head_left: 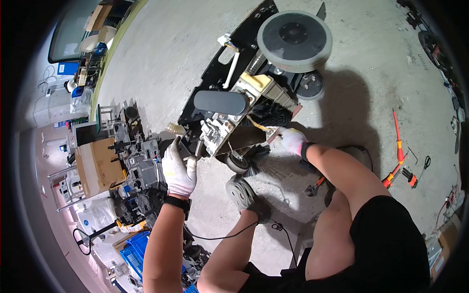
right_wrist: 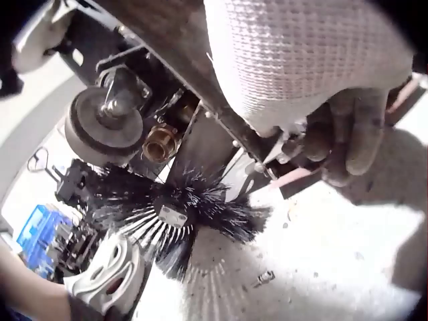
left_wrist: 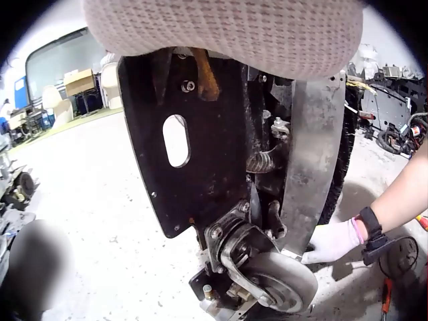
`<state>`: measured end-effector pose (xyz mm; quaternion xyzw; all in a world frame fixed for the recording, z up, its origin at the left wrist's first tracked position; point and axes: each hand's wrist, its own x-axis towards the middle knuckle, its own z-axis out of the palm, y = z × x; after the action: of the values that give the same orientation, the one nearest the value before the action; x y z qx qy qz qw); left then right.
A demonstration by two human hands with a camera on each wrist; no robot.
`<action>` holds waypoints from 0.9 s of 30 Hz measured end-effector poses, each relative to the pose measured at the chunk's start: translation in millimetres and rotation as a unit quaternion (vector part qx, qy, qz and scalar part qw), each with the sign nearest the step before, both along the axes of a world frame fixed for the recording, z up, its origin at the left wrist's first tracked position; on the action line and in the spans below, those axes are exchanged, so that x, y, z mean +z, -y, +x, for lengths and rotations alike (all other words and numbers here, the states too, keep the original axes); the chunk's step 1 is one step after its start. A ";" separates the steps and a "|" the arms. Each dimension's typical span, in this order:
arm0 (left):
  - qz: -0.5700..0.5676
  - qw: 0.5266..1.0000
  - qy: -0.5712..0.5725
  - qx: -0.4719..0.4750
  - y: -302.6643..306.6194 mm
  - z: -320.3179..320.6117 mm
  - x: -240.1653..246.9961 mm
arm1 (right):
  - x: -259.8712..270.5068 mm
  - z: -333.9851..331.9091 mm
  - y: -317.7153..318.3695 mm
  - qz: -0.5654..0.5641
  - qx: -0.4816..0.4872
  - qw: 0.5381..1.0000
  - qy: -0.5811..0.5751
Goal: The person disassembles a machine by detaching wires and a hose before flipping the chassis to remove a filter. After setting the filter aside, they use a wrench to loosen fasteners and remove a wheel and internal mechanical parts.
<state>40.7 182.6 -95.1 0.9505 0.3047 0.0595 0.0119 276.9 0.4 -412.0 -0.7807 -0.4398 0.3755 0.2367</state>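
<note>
A machine chassis with a black metal frame (head_left: 210, 73) lies tipped on the floor, its large grey wheel (head_left: 293, 41) upward. My gloved left hand (head_left: 180, 168) grips the near left end of that frame, thumb and fingers on either side; the left wrist view hides the fingertips. At the chassis's right side, my gloved right hand (head_left: 292, 141) has its fingers curled round a small metal fitting (right_wrist: 289, 147) at the housing edge. Below that edge hangs a black bristle brush (right_wrist: 175, 210). A caster wheel (left_wrist: 277, 281) is mounted near the brush.
A red screwdriver (head_left: 397, 134), a hex key (head_left: 413, 155) and red-handled pliers (head_left: 315, 186) lie on the floor at right. My shoe (head_left: 239, 193) stands close below the brush. Machine parts and a cardboard box (head_left: 100, 166) crowd the left, beside a blue crate (head_left: 134, 254).
</note>
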 end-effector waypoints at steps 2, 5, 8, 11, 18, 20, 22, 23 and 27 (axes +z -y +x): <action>0.004 1.000 0.002 -0.003 -0.4 0.8 0.8 | -3.8 12.8 16.5 0.043 -0.184 0.977 -0.102; -0.009 1.000 0.004 0.003 -0.6 1.5 0.6 | 28.6 33.1 28.9 0.153 -0.190 0.970 -0.019; 0.001 1.000 0.008 -0.002 1.8 3.2 1.2 | 48.8 16.4 24.4 0.134 -0.081 0.984 0.084; -0.007 1.000 0.013 -0.004 3.5 4.9 2.5 | 56.4 -24.7 33.5 0.095 -0.070 0.993 0.009; -0.011 1.000 0.007 0.005 4.9 5.2 2.5 | 6.9 -41.2 25.8 0.149 -0.131 0.977 -0.074; 0.001 1.000 0.010 -0.006 3.1 4.4 1.9 | 36.4 -8.1 17.2 0.179 -0.279 0.939 -0.087; 0.001 1.000 0.008 -0.004 2.3 2.7 0.9 | 33.0 16.8 6.9 0.247 -0.336 0.909 -0.001; -0.003 1.000 0.007 -0.002 2.1 2.8 0.6 | 63.5 34.8 9.4 0.288 -0.318 0.903 -0.037; -0.014 1.000 0.012 -0.003 3.9 6.3 3.1 | 118.9 57.6 10.6 0.334 -0.159 0.925 0.089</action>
<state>47.0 178.7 -91.9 0.9503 0.3028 0.0669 0.0295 334.6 -10.2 -293.1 -0.7467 -0.4291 0.0932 0.4997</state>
